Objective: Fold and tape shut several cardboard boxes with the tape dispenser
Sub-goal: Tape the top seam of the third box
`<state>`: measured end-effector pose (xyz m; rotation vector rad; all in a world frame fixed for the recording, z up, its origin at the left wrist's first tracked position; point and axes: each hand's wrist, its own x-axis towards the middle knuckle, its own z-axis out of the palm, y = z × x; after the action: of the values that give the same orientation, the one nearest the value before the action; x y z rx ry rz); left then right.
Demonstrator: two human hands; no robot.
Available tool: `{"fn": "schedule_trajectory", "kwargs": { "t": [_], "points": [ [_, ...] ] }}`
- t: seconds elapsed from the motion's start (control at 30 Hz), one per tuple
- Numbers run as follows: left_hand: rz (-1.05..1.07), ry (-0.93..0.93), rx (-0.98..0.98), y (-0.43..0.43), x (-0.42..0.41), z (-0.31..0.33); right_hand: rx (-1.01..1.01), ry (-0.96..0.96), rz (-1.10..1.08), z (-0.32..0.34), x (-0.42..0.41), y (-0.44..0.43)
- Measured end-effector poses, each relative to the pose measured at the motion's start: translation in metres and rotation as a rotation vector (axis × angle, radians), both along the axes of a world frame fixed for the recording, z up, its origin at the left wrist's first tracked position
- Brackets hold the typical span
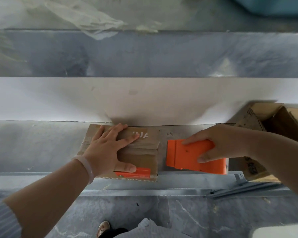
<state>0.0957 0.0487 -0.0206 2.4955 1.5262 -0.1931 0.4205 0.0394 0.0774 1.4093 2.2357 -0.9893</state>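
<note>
Sealing box [144, 154] on surface [41, 143] under left grip [108, 148], spread flat on taped top | right grip [213, 143] curled round tape dispenser [187, 157] just beside box | next: probably tearing tape [142, 146], smoothing end

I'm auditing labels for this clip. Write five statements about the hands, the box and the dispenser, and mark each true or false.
1. The left hand presses flat on the small box. True.
2. The right hand grips a blue tape dispenser. False: the tape dispenser is orange.
3. The tape dispenser sits on top of the small box. False: it is beside the small box, to its right.
4. Tape already runs across the small box's top. True.
5. The left wrist is bare. False: it wears a pale bracelet.
</note>
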Motion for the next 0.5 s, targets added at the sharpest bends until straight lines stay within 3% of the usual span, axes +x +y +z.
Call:
{"fn": "schedule_trajectory", "kwargs": {
  "t": [0.5],
  "points": [
    [-0.035,0.043,0.004,0.001,0.0,-0.003,0.179,0.035,-0.27,-0.02,-0.044,-0.015]
  ]
}}
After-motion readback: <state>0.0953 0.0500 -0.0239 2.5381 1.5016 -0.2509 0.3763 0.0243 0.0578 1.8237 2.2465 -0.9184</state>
